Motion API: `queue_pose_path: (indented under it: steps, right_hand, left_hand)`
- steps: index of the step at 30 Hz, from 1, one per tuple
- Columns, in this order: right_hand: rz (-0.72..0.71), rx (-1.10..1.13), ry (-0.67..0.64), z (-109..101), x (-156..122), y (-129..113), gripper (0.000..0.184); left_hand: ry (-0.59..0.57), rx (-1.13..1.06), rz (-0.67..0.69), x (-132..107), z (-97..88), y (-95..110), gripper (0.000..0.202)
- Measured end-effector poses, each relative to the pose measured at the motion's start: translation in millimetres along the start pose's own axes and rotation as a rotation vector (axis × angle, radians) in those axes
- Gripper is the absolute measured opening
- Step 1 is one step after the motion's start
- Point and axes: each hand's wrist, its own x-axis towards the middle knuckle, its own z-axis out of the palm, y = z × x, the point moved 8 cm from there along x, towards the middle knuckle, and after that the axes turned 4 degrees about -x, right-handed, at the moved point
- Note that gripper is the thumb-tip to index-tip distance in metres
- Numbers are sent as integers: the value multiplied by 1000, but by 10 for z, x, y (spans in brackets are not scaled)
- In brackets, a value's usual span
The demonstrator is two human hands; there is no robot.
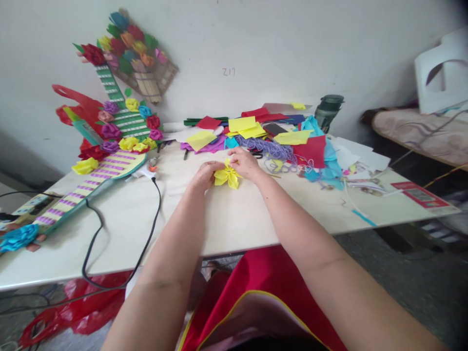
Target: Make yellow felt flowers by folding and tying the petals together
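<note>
White tabletop [168, 224]: one yellow paper flower [230, 182], centre, petals formed and spread. Left hand [205, 175] pinches its nine-o'clock edge; right hand [247, 164], two o'clock, grip unclear. Yellow sheets [243, 124], twelve o'clock, unshaped.

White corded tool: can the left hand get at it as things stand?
Likely yes: only tabletop shows between the left hand and the white corded tool, though that hand is at the yellow flower.

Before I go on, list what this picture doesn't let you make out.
Head view:
Yellow flower, underside: hidden by its own petals.
Left hand and right hand, palms: hidden by the backs of the hands.
Blue flower: cut off by the left edge.
Red card, print: too small.
</note>
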Motion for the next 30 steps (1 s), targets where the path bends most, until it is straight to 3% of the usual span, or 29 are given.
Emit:
queue_pose_path:
  steps: [10,17,24,30]
  right_hand:
    - [11,20,-3,59,21,36,13]
    - [50,10,0,40,19,37,14]
    - [72,19,27,19,18,37,14]
    - [87,14,27,29,0,22,15]
  left_hand:
    - [45,59,-1,-46,25,30,12]
    - [30,78,30,-45,35,29,25]
    - [89,189,119,-6,-17,52,30]
    - [177,306,158,-26,-48,88,22]
